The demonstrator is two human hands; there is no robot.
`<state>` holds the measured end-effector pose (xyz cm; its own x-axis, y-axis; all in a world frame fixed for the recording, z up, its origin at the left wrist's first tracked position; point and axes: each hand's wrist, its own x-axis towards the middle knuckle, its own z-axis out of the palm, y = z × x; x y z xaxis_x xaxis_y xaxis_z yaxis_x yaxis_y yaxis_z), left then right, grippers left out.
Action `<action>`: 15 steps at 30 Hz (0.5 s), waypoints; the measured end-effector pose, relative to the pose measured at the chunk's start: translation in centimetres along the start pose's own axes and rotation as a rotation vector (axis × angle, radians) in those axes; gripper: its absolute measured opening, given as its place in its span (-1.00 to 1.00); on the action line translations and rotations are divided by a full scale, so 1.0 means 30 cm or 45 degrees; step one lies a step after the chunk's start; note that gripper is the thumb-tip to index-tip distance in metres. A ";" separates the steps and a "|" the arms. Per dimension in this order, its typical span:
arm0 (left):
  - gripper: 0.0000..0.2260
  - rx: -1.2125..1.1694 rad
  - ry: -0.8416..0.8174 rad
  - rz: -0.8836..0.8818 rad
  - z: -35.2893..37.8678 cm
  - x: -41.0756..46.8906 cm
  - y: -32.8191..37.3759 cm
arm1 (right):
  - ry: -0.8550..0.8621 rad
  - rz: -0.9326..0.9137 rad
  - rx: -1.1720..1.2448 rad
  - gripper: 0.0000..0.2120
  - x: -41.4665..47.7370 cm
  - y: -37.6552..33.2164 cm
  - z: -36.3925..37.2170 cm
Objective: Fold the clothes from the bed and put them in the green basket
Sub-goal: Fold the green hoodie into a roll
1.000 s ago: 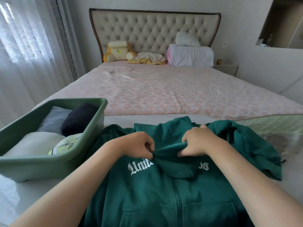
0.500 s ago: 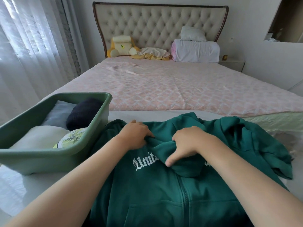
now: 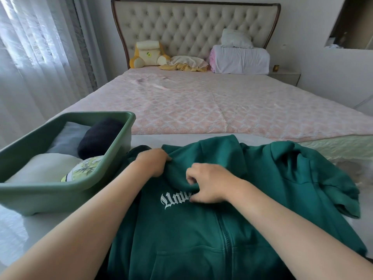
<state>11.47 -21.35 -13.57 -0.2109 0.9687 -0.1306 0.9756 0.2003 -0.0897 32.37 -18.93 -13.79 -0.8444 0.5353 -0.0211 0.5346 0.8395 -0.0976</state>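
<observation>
One green hoodie (image 3: 181,239) lay zip-side up at the near edge of the bed (image 3: 222,110), with one sleeve bunched toward the right edge. The left hand (image 3: 153,163) gripped fabric beside the hood. The right hand (image 3: 210,184) pinched the hood fold above the white lettering. One green basket (image 3: 50,197) sat at the near left corner, just beside the hoodie. It held four folded items: one white, one grey, one dark and one patterned.

Green zip hoodie (image 3: 181,239) lies front-up at the foot of the bed (image 3: 222,106), its white lettering partly covered. Left hand (image 3: 152,164) grips fabric at the upper edge. Right hand (image 3: 210,184) pinches bunched hood fabric over the lettering. Green basket (image 3: 66,191), just beside the hoodie on its left, contains folded clothes (image 3: 40,166).
</observation>
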 end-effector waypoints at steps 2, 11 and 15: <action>-0.49 0.086 0.126 0.058 -0.026 -0.018 0.020 | -0.033 -0.020 0.303 -0.69 -0.025 0.000 -0.015; -0.51 -0.710 0.252 0.625 -0.051 -0.149 0.292 | 0.285 0.417 0.301 -0.65 -0.102 0.293 -0.127; -0.70 -0.572 0.382 0.550 -0.017 -0.118 0.300 | 0.049 0.478 0.312 -0.76 -0.112 0.359 -0.070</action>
<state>21.03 -22.89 -13.41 0.1650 0.9610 0.2221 0.9125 -0.2342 0.3354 41.05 -11.48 -12.69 -0.5892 0.8055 -0.0635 0.7758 0.5421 -0.3228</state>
